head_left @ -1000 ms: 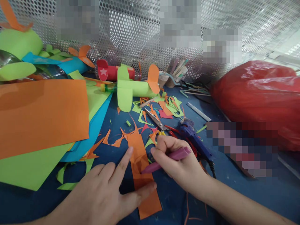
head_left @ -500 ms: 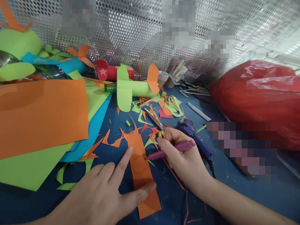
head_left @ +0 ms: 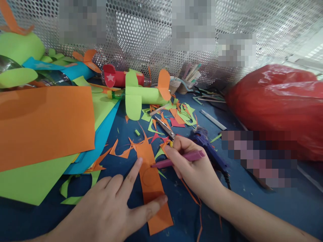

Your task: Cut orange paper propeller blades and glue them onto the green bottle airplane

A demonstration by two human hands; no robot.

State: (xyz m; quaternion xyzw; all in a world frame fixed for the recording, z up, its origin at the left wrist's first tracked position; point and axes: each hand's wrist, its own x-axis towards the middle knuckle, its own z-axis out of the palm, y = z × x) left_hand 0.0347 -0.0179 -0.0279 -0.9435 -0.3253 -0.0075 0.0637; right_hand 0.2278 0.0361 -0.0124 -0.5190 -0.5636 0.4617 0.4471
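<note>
An orange paper strip (head_left: 148,154) lies lengthwise on the blue table, with a faint circle drawn near its middle. My left hand (head_left: 111,205) rests over it, fingers spread, index fingertip on its left edge and thumb across its lower part. Between the thumb and fingers of my right hand (head_left: 194,168) is a purple marker (head_left: 164,163), its tip at the strip just above the circle. Behind that hand lie scissors (head_left: 164,127), their handles partly covered by my fingers. A blue glue gun (head_left: 209,148) is just to the right.
Coloured paper sheets (head_left: 47,124) are stacked at left. A green paper-covered bottle plane (head_left: 151,95) and a red one (head_left: 123,79) lie at the back, near paper scraps (head_left: 178,116). A red plastic bag (head_left: 275,107) stands at right before a perforated metal wall (head_left: 141,37).
My right hand has moved slightly left with the marker, bringing the tip from the strip's right edge to above the circle. My left hand stays in place on the strip.
</note>
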